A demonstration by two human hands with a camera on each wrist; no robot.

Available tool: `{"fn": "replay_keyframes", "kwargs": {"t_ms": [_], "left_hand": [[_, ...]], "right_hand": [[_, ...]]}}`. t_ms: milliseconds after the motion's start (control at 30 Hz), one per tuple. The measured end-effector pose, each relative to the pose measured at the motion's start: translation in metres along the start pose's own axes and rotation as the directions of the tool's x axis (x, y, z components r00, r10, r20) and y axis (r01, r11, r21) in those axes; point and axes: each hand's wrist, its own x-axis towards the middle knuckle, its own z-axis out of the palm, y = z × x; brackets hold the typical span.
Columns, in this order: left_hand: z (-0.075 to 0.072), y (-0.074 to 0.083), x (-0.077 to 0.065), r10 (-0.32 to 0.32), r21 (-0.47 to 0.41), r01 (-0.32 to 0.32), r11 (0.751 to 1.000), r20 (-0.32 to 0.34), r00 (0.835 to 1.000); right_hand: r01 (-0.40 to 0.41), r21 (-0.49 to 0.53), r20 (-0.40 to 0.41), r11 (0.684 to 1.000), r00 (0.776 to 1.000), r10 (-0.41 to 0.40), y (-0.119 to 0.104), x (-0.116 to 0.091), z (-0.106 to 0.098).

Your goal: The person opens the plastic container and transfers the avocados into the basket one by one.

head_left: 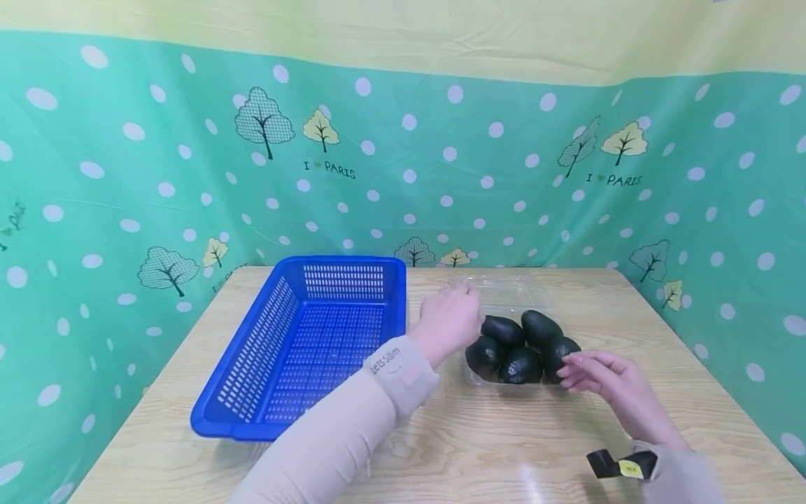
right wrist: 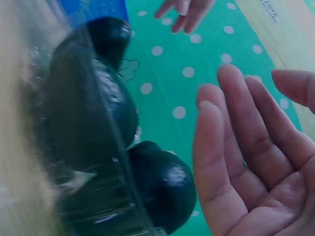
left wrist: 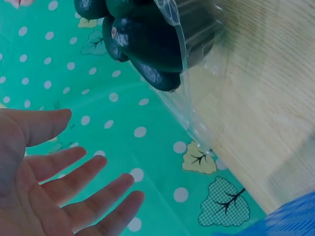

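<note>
Several dark avocados (head_left: 521,365) are heaped in a clear plastic clamshell box (head_left: 481,380), its transparent lid (head_left: 510,290) folded back behind them. My left hand (head_left: 450,315) is raised beside the box's left side; in the left wrist view its fingers (left wrist: 93,204) are spread and hold nothing. On the other side, my right hand (head_left: 607,381) hovers at the box's right edge, near an avocado (right wrist: 165,189). The right wrist view shows that palm facing up with loosely bent fingers (right wrist: 261,152) and nothing in them.
A large blue plastic basket (head_left: 236,371) with slotted walls stands on the left of the wooden table (head_left: 491,448). Behind the table hangs a green dotted curtain (head_left: 441,175). A black strap (head_left: 620,465) sticks out at my right wrist.
</note>
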Motion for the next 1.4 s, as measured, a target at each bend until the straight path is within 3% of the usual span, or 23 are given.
{"fn": "replay_keyframes", "kwargs": {"t_ms": [200,367,533,767,1100,1267,1400], "left_hand": [[0.003,0.005,-0.001,0.017,0.051,-0.018,0.999,0.005,1.000],[0.002,0.010,-0.004,0.034,0.062,-0.034,0.998,-0.010,0.999],[0.003,0.015,-0.006,0.052,0.066,-0.049,0.997,-0.033,0.998],[0.007,0.016,-0.008,0.091,0.060,-0.088,0.994,-0.052,0.995],[0.018,0.025,-0.013,0.108,0.074,-0.106,0.992,-0.037,0.993],[0.029,0.027,-0.015,0.101,0.096,-0.094,0.991,-0.065,0.993],[0.035,0.027,-0.015,0.102,0.117,-0.091,0.989,-0.096,0.990]], "right_hand": [[0.116,0.173,-0.070,0.978,0.992,-0.106,-0.004,0.009,-0.009],[0.160,0.262,-0.170,0.952,0.978,-0.118,-0.001,0.016,-0.017],[0.197,0.387,-0.238,0.901,0.965,-0.109,0.002,0.022,-0.025],[0.143,0.494,-0.271,0.857,0.963,-0.005,0.013,0.033,-0.034],[0.032,0.521,-0.279,0.853,0.951,0.135,0.042,0.038,-0.034],[-0.004,0.533,-0.298,0.846,0.935,0.192,0.051,0.040,-0.032],[-0.038,0.552,-0.270,0.833,0.937,0.222,0.057,0.042,-0.029]]}}
